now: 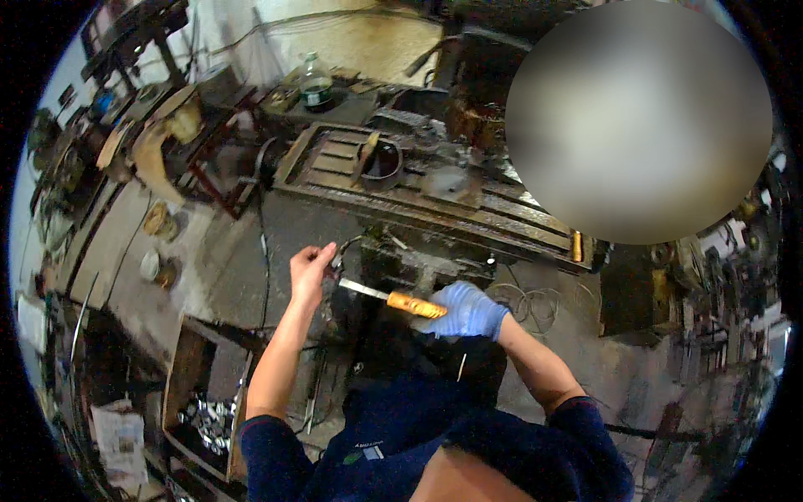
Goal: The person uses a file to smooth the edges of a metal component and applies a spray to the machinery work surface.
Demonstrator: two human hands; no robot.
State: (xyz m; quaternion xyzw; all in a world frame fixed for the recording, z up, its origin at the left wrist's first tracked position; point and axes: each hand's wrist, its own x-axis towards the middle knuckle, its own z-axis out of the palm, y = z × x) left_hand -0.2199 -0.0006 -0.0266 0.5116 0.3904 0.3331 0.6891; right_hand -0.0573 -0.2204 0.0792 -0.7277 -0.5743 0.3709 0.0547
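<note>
My left hand [308,274] is bare and closed, fingers and thumb drawn together. Something small and greyish shows by its fingertips, too blurred to name. On my right hand [470,311] is a blue glove, its fingers wrapped round the orange-yellow handle of a flat-bladed hand tool [405,303]. The tool's short metal blade points left toward my left hand, with a small gap between them. Both hands are above my lap, in front of the slotted metal machine table.
Ahead lies the slotted machine table [333,191], bearing a dark round pot [385,165] and, at its right end, an orange handle [577,246]. A bottle [314,82] stands behind. At lower left a wooden box [181,378] holds shiny metal parts [207,422]. Coiled wire [533,308] lies right.
</note>
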